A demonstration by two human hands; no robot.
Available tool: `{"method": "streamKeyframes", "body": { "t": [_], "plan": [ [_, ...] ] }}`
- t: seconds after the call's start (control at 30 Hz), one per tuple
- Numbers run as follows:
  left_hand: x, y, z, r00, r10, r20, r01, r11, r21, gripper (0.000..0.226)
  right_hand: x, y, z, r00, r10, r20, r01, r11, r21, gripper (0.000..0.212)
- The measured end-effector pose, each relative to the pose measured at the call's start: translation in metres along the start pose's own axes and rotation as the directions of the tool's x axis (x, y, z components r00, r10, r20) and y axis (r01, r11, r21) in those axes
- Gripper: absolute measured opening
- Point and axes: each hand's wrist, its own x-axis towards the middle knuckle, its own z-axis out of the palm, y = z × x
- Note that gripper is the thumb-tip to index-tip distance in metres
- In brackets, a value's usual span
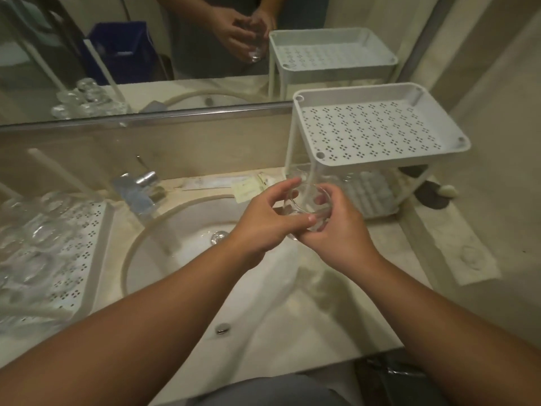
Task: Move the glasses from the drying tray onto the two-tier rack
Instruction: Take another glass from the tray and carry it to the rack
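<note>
A clear drinking glass (307,202) is held over the right side of the sink, just in front of the rack. My left hand (263,221) curls round its left side and my right hand (336,230) curls round its right side and bottom. The white two-tier rack (380,159) stands on the counter at the right, its perforated top shelf bare and its lower shelf partly hidden. On the left, the white perforated drying tray (82,253) holds several clear glasses (32,230), blurred at the frame's edge.
A round sink basin (181,238) with a drain lies below my hands, and a chrome faucet (140,186) stands behind it. Paper packets (248,189) lie on the counter by the wall. A mirror above reflects the rack and hands. A dark dish sits right of the rack.
</note>
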Motion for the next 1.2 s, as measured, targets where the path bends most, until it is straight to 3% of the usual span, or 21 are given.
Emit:
{"method": "streamKeyframes", "body": {
  "t": [0.33,0.6,0.67,0.73,0.83,1.0,1.2],
  "plan": [
    [0.049,-0.026,0.083,0.979,-0.103,0.175,0.059,0.969,0.239,0.09,0.008,0.094,-0.04,0.989,0.136,-0.065,-0.134,0.991,0.03,0.088],
    [0.089,-0.042,0.119,0.988,-0.135,0.074,0.089,0.895,0.437,0.078,0.042,0.144,-0.041,0.965,0.229,-0.13,-0.219,0.972,0.09,0.09],
    [0.1,-0.05,0.118,0.993,-0.113,0.045,0.065,0.805,0.589,0.077,0.057,0.152,-0.043,0.953,0.255,-0.165,-0.246,0.966,0.076,0.089],
    [0.111,-0.06,0.114,0.99,-0.115,0.083,0.001,0.591,0.807,0.073,0.069,0.161,-0.044,0.94,0.257,-0.224,-0.249,0.966,0.062,0.086],
    [0.12,-0.075,0.106,0.969,-0.203,0.143,-0.069,0.333,0.94,0.066,0.087,0.173,-0.046,0.931,0.256,-0.261,-0.261,0.965,0.016,0.081],
    [0.123,-0.093,0.101,0.934,-0.28,0.22,-0.184,0.15,0.971,0.042,0.119,0.191,-0.042,0.909,0.348,-0.228,-0.339,0.937,0.08,0.08],
    [0.124,-0.097,0.098,0.943,-0.223,0.246,-0.264,-0.055,0.963,0.038,0.138,0.199,-0.035,0.877,0.415,-0.242,-0.453,0.882,-0.129,0.075]
  ]
}}
